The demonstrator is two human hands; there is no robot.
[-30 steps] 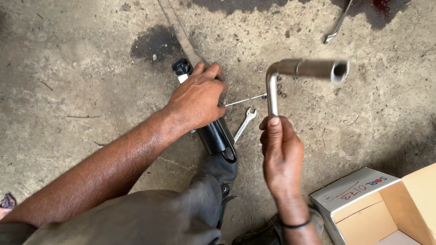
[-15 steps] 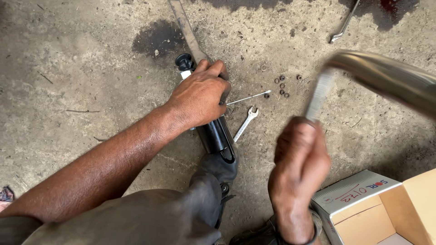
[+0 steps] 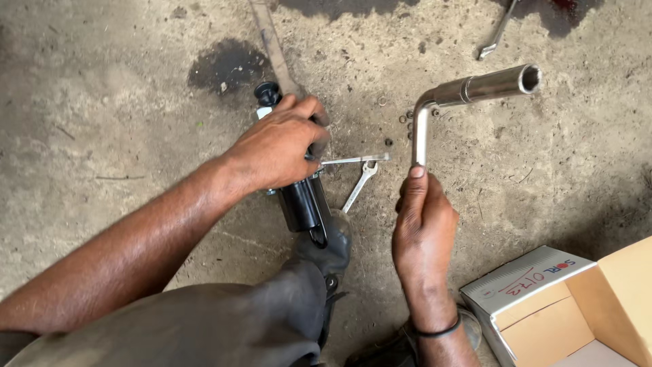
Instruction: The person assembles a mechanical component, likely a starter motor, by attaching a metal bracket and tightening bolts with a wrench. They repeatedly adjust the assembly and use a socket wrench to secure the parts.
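Hands [image 3: 282, 146] on a black shock absorber [image 3: 302, 200] and an L-shaped socket wrench [image 3: 462, 95], over a dusty concrete floor [image 3: 102, 102].

You had your left hand clamped over the top of the shock, which lay on the ground with its lower end against your shoe [image 3: 326, 248]. Your right hand [image 3: 421, 221] was clenched around the wrench's shaft, held upright, socket end pointing right. A small open-end spanner [image 3: 358, 187] sat just beside the shock, a few loose nuts [image 3: 405, 117] near it, and an open cardboard box [image 3: 564, 306] was at lower right.

Right hand [image 3: 422, 228] with L-shaped socket wrench [image 3: 462, 95] back upright, steady.
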